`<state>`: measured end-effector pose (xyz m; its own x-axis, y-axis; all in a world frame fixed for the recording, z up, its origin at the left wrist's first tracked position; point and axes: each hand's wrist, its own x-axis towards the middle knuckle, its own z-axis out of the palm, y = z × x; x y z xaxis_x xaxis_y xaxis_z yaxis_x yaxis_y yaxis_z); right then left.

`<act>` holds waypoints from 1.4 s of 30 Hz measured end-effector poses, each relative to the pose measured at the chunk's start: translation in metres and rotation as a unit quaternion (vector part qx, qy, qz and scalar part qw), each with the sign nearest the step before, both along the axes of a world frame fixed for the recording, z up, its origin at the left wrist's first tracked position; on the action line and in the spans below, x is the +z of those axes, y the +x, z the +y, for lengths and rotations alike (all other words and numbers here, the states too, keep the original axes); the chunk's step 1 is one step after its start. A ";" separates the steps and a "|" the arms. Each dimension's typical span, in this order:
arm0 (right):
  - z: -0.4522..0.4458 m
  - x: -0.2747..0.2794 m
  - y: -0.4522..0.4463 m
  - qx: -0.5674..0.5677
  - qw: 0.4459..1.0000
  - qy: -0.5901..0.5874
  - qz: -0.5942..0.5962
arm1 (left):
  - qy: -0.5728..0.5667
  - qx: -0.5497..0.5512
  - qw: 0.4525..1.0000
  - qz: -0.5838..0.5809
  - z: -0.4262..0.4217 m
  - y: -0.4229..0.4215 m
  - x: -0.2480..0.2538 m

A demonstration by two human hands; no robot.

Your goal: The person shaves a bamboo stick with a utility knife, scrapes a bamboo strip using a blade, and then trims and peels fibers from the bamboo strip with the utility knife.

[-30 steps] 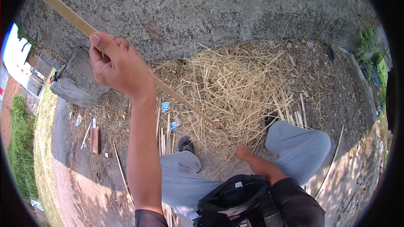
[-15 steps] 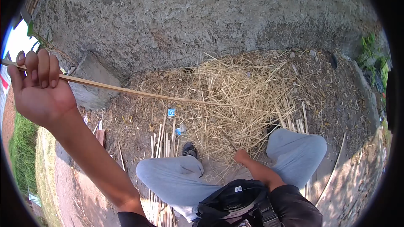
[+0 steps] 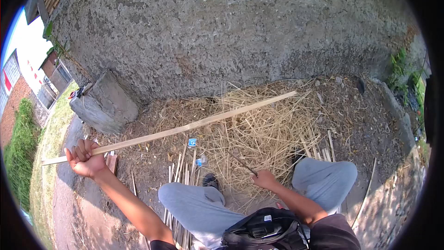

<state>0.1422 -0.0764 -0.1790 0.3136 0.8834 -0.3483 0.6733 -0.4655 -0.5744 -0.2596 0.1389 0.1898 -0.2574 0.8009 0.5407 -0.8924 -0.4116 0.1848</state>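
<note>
Out to the left, my left hand [image 3: 87, 159] is closed around a long pale bamboo strip [image 3: 203, 122] near its left end. The strip slants up to the right, above the pile of shavings [image 3: 263, 134], and its far end is free. Low in front of me, my right hand [image 3: 264, 179] is closed on a knife with a thin dark blade [image 3: 241, 162] that points up and left over the shavings. The knife's handle is mostly hidden in my fist. Blade and strip are apart.
A rough grey wall [image 3: 231, 32] rises behind the pile, with a concrete block [image 3: 108, 104] at its left. More strips [image 3: 185, 169] lie beside and under my bent legs. Two small blue-and-white wrappers [image 3: 192, 142] lie on the dirt. A black bag [image 3: 263, 229] rests at my waist.
My left hand has come down and slightly right, and the bamboo strip now slants upward to the right with its broad face showing. My right hand has barely moved, still on the knife.
</note>
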 end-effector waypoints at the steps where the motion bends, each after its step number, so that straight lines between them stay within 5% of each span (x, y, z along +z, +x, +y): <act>1: -0.001 -0.017 0.001 0.002 1.000 -0.019 -0.015 | 0.027 -0.031 0.999 0.002 0.006 -0.015 -0.014; 9: -0.030 -0.083 -0.003 -0.033 0.996 -0.005 -0.080 | 0.170 -0.154 0.973 -0.006 0.004 -0.072 -0.059; 11: -0.034 -0.069 -0.001 -0.042 0.991 -0.115 0.060 | 0.191 -0.150 0.970 -0.009 -0.001 -0.071 -0.060; 15: -0.027 -0.059 -0.002 -0.062 0.984 -0.152 0.071 | 0.170 -0.115 0.976 -0.075 -0.005 -0.069 -0.065; 20: -0.017 -0.093 0.006 0.116 0.967 -0.225 0.008 | 0.167 -0.135 0.973 -0.088 -0.008 -0.060 -0.063; 24: -0.042 -0.126 -0.001 0.096 0.975 -0.197 -0.036 | 0.162 -0.133 0.975 -0.068 -0.012 -0.051 -0.060; 27: -0.052 -0.143 -0.003 0.068 0.987 -0.060 -0.131 | 0.162 -0.144 0.973 -0.079 -0.015 -0.037 -0.060; 33: -0.039 -0.092 -0.009 0.028 0.990 -0.128 -0.054 | 0.158 -0.177 0.970 -0.058 -0.013 -0.032 -0.072; 42: -0.009 -0.011 -0.017 -0.071 0.988 -0.041 0.129 | 0.176 -0.132 0.975 -0.019 -0.021 -0.045 -0.070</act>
<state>0.1253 -0.0857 -0.1898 0.3238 0.8020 -0.5019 0.4346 -0.5973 -0.6740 -0.3047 0.1184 0.1203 -0.0917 0.6090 0.7879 -0.9793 -0.1984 0.0394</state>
